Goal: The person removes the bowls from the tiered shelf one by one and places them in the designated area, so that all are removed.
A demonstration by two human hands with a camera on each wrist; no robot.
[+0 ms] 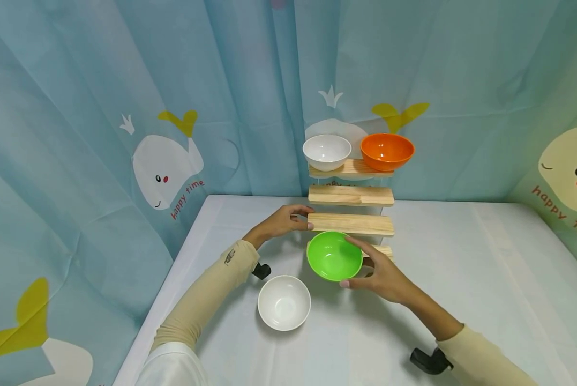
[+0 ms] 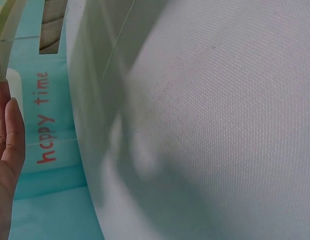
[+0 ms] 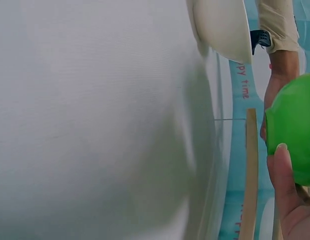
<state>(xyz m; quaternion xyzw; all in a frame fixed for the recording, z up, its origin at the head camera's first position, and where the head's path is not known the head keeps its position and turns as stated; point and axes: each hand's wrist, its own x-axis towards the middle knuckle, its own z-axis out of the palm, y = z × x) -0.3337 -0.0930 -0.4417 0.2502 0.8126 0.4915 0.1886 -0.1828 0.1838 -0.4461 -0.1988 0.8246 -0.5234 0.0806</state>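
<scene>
My right hand [image 1: 384, 273] holds a green bowl [image 1: 334, 256] at its right side, thumb toward the near side and fingers at the far rim. The bowl tilts toward me, in front of the lowest board of a stepped wooden rack [image 1: 351, 224]. In the right wrist view, the thumb lies against the outside of the green bowl [image 3: 295, 130]. My left hand [image 1: 285, 220] grips the left end of the rack's second-lowest board between thumb and fingers. At the edge of the left wrist view, the left hand [image 2: 9, 135] is partly cut off.
A white bowl [image 1: 284, 303] stands on the white-covered table [image 1: 462, 279], near my left forearm. On the top board sit another white bowl [image 1: 327, 152] and an orange bowl [image 1: 387, 152]. A blue curtain [image 1: 249, 107] with whale prints hangs behind.
</scene>
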